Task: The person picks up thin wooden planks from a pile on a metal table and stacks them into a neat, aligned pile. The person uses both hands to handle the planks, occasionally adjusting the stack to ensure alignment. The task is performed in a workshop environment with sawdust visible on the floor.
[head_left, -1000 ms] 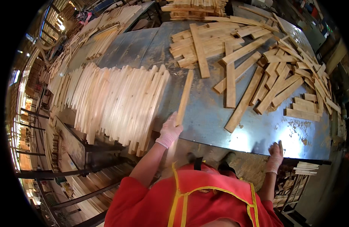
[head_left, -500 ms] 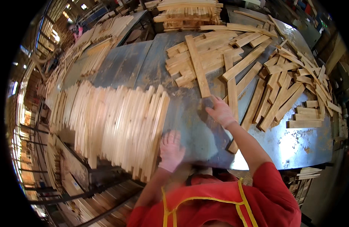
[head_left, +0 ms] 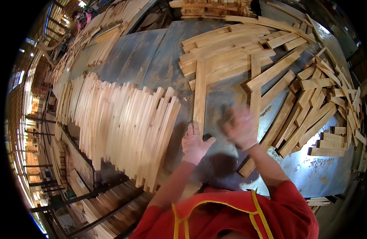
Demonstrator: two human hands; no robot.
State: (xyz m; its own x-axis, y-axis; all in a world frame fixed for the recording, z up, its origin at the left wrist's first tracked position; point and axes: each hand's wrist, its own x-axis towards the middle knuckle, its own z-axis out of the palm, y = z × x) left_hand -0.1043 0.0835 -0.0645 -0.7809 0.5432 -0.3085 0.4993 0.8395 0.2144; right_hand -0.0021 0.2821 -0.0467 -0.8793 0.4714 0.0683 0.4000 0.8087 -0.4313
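Observation:
My left hand, in a pale glove, lies with stretched fingers on the near end of a wooden slat. Its thumb points out to the right, away from the wood. The slat runs away from me, its far end resting over a pile of flat boards. To the right, my right hand hovers over the metal tabletop, blurred by motion, so its fingers cannot be read. Left of my left hand, a row of pale slats lies side by side.
Loose wooden pieces lie jumbled on the table's right side. A stack of short pieces sits near the right edge. Another stack of boards stands beyond the far edge. At far left are more slats and a person in pink.
The slat's near end has swung left and come closer to me. My left hand has moved from beside the row onto that end; my right hand has let go of it.

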